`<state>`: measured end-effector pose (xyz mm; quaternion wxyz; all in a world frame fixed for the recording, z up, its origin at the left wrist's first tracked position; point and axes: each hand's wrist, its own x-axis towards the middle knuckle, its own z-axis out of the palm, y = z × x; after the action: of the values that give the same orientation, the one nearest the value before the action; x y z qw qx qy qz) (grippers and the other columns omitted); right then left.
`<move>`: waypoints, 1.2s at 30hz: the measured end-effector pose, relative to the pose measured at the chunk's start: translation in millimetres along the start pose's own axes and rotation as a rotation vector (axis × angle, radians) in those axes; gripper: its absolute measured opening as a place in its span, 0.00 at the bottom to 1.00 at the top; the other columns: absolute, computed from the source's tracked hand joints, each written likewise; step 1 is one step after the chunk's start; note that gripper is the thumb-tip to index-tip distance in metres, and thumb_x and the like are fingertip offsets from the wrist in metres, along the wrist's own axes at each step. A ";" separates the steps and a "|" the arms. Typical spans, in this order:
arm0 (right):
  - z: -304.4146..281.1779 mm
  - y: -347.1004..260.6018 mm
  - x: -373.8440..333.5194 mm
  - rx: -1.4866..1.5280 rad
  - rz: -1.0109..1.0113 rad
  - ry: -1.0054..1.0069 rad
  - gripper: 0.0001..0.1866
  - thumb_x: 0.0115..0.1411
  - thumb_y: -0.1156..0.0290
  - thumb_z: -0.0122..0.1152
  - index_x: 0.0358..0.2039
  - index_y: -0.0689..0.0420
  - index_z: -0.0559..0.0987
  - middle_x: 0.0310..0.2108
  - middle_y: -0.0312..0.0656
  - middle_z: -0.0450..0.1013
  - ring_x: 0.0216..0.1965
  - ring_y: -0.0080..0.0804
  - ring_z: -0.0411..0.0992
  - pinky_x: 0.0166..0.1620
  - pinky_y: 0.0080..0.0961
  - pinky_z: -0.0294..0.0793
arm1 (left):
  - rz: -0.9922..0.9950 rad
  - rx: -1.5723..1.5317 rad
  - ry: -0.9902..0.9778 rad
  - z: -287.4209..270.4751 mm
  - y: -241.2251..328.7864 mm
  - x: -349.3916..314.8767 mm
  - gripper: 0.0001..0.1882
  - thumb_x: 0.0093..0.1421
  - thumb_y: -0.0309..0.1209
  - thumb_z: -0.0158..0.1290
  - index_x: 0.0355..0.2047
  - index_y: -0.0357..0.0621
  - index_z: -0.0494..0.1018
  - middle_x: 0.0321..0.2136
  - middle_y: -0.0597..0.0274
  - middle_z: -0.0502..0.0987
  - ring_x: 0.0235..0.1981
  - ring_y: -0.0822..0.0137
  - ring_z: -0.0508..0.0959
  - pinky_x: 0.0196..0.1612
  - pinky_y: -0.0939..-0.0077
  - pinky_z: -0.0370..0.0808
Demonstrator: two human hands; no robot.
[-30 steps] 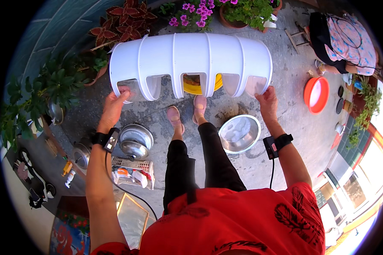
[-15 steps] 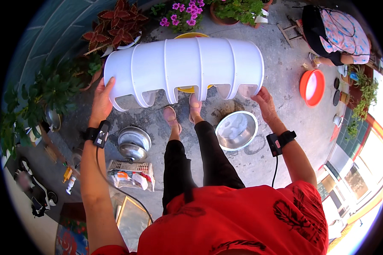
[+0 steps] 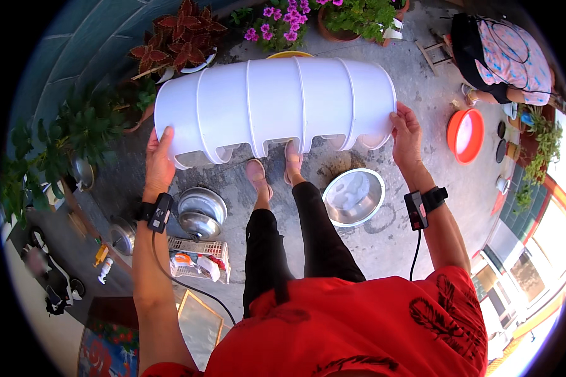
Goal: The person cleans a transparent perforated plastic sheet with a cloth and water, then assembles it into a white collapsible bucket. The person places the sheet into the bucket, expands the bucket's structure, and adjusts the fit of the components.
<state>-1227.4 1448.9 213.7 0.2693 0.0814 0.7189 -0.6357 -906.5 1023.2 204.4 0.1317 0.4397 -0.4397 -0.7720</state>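
Between my hands is a large, white, ribbed plastic piece. It is rounded like a half barrel, and several cut-out openings run along its near edge. My left hand is closed on its left end, the thumb lying on the outer face. At the opposite end my right hand grips the rim with the thumb in front; its fingertips are partly hidden. The piece hangs above the ground in front of my feet. Behind it, a yellow basin shows only its far rim.
A metal basin holding water stands right of my legs. Metal pot lids and a plastic crate sit on the left. Farther right are an orange basin and a bending person. Potted plants line the far side.
My right hand has shifted up along the right end of the white piece. The piece has moved slightly right, and it now covers more of the yellow basin.
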 end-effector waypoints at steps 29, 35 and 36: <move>-18.0 61.5 3.4 -0.259 0.091 -0.069 0.16 0.59 0.72 0.59 0.47 0.61 0.74 0.38 0.33 0.74 0.35 0.18 0.66 0.39 0.19 0.66 | -0.283 0.268 -0.135 -30.8 -41.6 2.7 0.26 0.63 0.43 0.56 0.54 0.38 0.71 0.50 0.61 0.76 0.53 0.71 0.73 0.61 0.71 0.63; -10.9 55.3 4.9 -0.255 0.135 -0.026 0.16 0.59 0.67 0.62 0.47 0.59 0.76 0.37 0.30 0.74 0.33 0.17 0.64 0.39 0.19 0.65 | -0.284 0.249 -0.059 -35.2 -50.8 3.1 0.28 0.61 0.46 0.58 0.54 0.39 0.70 0.51 0.61 0.76 0.53 0.69 0.73 0.61 0.70 0.63; -10.7 54.7 6.1 -0.255 0.146 -0.016 0.17 0.59 0.67 0.62 0.47 0.59 0.76 0.37 0.30 0.73 0.34 0.18 0.64 0.39 0.19 0.65 | -0.283 0.228 -0.052 -34.7 -50.8 3.5 0.29 0.61 0.46 0.58 0.55 0.39 0.70 0.51 0.60 0.76 0.54 0.68 0.73 0.61 0.70 0.63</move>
<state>-1210.4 1467.5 163.6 0.3288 0.0936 0.7837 -0.5186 -871.6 1031.0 154.2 -0.0405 0.4890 -0.4614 -0.7391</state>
